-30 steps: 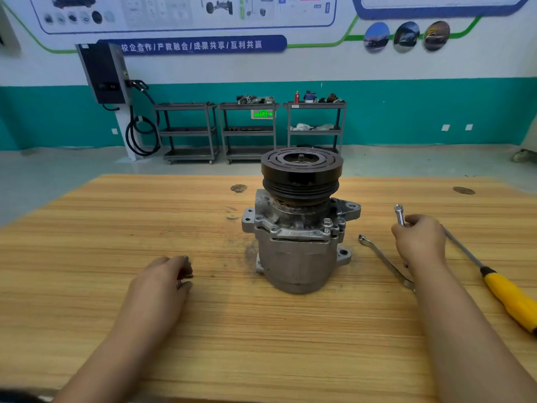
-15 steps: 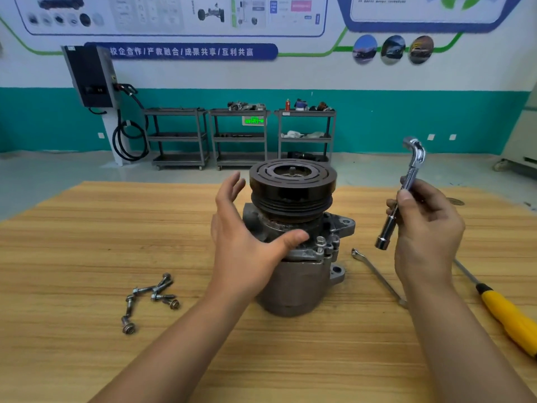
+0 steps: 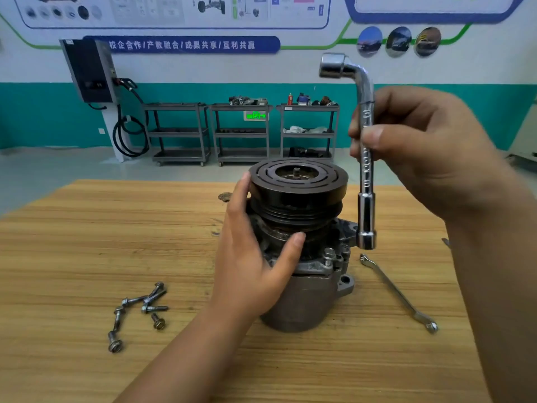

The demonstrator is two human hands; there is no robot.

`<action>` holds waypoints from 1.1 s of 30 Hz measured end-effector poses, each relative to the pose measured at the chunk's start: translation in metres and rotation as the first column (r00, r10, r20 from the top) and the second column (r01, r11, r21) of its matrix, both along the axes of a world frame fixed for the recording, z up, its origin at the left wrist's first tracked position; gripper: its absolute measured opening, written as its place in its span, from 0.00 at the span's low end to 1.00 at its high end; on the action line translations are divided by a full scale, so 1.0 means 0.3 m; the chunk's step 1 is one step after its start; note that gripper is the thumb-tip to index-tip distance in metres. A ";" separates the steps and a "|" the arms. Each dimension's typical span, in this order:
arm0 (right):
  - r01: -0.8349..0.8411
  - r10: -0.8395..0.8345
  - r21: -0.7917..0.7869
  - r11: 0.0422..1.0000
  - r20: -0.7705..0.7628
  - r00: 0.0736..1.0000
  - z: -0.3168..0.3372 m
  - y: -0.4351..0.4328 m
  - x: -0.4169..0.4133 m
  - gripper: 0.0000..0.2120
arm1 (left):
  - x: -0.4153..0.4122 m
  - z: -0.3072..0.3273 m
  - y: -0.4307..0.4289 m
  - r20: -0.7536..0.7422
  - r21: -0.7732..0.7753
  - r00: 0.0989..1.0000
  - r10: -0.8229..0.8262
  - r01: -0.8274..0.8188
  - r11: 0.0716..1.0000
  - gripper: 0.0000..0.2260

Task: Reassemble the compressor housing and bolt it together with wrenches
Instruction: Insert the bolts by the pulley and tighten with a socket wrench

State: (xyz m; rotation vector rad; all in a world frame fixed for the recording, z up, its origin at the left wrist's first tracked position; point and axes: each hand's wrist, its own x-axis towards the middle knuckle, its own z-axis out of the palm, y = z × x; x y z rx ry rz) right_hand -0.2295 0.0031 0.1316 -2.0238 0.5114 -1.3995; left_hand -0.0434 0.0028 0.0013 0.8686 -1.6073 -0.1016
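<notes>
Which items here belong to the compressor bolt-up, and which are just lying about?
Job: compressor, left hand on it; L-socket wrench, held in right hand; loose bolts; flat wrench on the table.
Lying about: shelf carts, wall charger at the back.

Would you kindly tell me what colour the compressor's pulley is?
The pulley is black, with slotted rings on its face; the head view shows it best.
</notes>
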 end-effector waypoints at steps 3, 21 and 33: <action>0.025 -0.025 0.011 1.000 -0.004 1.000 -0.012 -0.004 0.013 0.08 | 0.001 -0.008 0.001 -0.022 -0.017 1.000 -0.003 0.003 1.000 0.34; -0.035 0.042 0.038 0.999 -0.188 0.981 -0.026 -0.022 -0.005 0.09 | -0.008 0.018 0.043 0.021 -0.068 0.989 0.148 -0.147 0.987 0.24; -0.281 0.310 0.197 0.939 -0.135 0.941 -0.063 -0.072 -0.010 0.12 | 0.006 0.412 -0.026 0.004 0.242 0.873 -0.488 0.472 0.847 0.04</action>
